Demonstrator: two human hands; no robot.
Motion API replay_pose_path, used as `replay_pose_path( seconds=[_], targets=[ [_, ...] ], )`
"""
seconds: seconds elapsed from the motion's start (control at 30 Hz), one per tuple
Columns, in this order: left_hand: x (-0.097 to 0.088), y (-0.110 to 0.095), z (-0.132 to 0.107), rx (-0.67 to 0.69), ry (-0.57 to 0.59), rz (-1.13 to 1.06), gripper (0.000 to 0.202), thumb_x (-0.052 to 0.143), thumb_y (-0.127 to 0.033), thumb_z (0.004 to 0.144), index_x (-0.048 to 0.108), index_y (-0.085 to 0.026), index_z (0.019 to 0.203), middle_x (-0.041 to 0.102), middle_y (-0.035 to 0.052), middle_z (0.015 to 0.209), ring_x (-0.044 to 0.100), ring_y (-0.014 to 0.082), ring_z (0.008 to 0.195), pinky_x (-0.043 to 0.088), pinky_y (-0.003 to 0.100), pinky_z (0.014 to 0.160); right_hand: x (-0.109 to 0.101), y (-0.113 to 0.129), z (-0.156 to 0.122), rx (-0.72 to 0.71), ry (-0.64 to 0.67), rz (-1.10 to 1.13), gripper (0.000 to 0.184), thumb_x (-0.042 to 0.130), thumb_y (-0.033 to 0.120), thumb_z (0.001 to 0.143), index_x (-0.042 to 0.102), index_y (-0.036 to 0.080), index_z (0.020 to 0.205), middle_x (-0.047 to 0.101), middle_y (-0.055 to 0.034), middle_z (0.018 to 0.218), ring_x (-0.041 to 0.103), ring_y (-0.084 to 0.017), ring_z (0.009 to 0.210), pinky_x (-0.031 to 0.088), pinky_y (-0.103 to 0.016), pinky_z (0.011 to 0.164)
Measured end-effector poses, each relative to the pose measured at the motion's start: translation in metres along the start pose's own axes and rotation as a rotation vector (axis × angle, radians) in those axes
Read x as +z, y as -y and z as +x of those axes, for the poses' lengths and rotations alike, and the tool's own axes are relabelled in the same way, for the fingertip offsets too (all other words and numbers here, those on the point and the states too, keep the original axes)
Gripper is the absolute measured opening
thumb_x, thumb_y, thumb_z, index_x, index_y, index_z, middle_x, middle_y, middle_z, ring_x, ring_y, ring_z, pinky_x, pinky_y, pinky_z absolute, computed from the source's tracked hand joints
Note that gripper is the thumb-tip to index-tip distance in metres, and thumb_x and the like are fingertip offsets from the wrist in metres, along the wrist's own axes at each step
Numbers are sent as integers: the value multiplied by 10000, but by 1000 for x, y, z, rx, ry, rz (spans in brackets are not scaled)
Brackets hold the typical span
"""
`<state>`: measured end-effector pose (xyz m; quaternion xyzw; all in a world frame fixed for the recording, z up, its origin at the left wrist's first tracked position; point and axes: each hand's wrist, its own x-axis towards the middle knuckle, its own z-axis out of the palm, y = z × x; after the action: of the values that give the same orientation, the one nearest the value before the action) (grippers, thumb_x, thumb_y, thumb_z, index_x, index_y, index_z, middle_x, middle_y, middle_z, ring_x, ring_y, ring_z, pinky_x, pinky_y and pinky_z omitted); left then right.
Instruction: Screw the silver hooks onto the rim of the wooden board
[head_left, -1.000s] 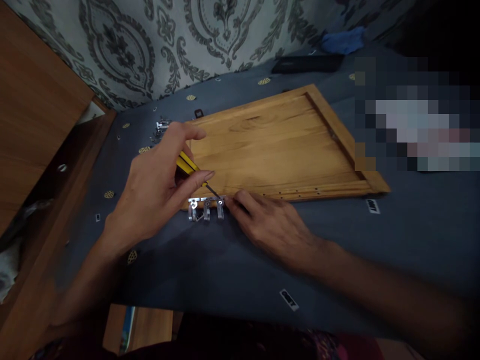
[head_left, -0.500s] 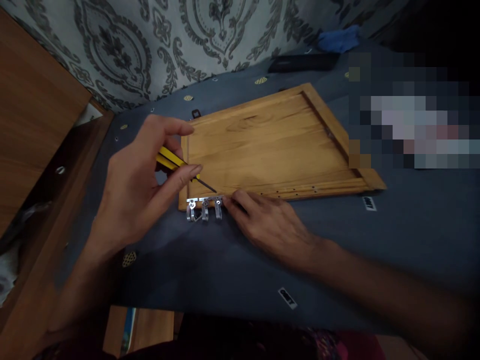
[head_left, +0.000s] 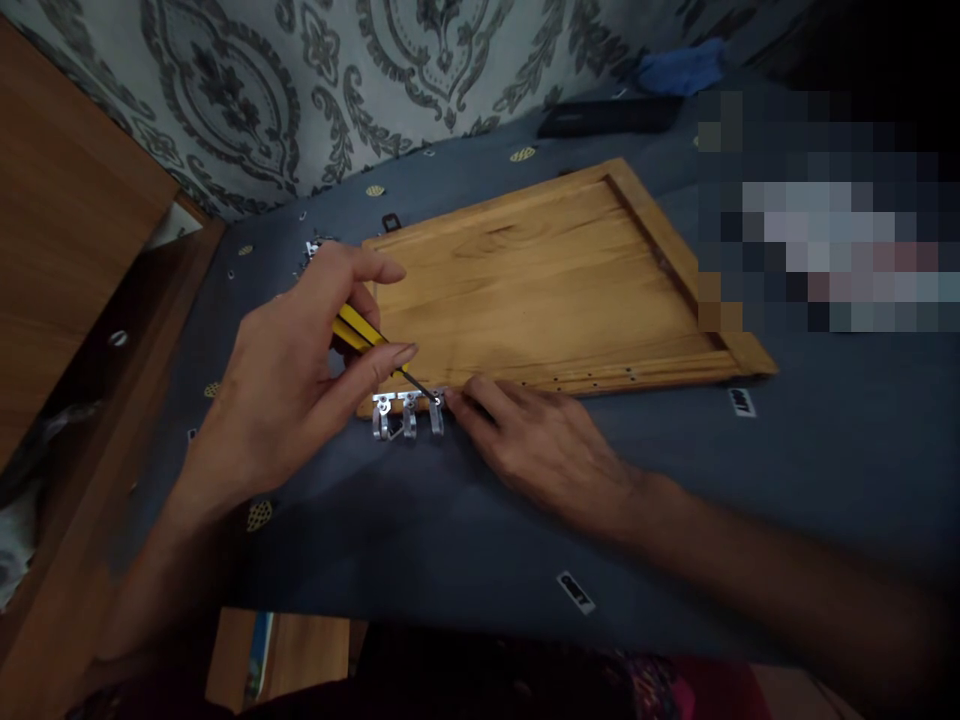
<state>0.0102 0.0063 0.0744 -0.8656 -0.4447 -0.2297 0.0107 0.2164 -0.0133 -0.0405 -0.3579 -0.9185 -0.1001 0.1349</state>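
Note:
My left hand point(head_left: 300, 370) grips a screwdriver point(head_left: 358, 328) with a yellow and black handle. Its thin shaft slants down to the right, the tip at a screw on the rightmost metal hook point(head_left: 437, 417). Two more silvery hooks, the middle one point(head_left: 409, 418) and the left one point(head_left: 382, 418), sit along the near edge of a framed wooden panel point(head_left: 517, 290). My right hand point(head_left: 551, 455) rests at that edge, its closed fingertips against the right side of the rightmost hook. Several small dark holes run along the edge beyond my right hand.
The panel lies on a dark blue patterned cloth point(head_left: 465, 540). Small metal pieces point(head_left: 313, 248) lie behind my left hand. A black flat object point(head_left: 611, 117) and a blue cloth point(head_left: 681, 68) are at the back. Wooden furniture point(head_left: 82, 200) stands on the left.
My left hand has moved slightly right and down, bringing the screwdriver tip onto the rightmost hook's screw. Small metal pieces behind it have come into view. My right hand stays in place.

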Motion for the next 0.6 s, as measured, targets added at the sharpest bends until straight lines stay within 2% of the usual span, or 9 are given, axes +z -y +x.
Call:
replay_pose_path(
  seconds=[0.23,0.37,0.5,0.6],
  targets=[
    [2,-1,0,2,27,0,304,640,-289,921,546,-267,1209,630,3,943,634,178,727,555,324,647,-1,0,0,1,9,10,296,525,54,911,649,96,1177,672,-85,942,615,-179,749,390,-312,564],
    [3,-1,-1,14,46,39,234,619,-347,946,555,-288,1162,630,-24,876,613,154,642,516,288,597,0,1,1,8,16,9,287,523,70,920,645,106,1178,673,-85,955,626,-184,769,390,-314,563],
    [5,0,-2,12,25,113,254,630,-431,944,569,-270,1130,617,-35,795,606,150,604,450,269,532,1,1,1,10,6,3,272,534,74,923,652,111,1165,677,-83,950,627,-187,759,380,-316,558],
    [5,-1,-2,14,20,105,252,627,-419,949,572,-249,1127,618,-31,810,606,137,601,458,255,538,1,1,1,7,-2,9,270,534,71,925,651,109,1166,681,-86,945,623,-179,753,369,-310,563]
  ],
)
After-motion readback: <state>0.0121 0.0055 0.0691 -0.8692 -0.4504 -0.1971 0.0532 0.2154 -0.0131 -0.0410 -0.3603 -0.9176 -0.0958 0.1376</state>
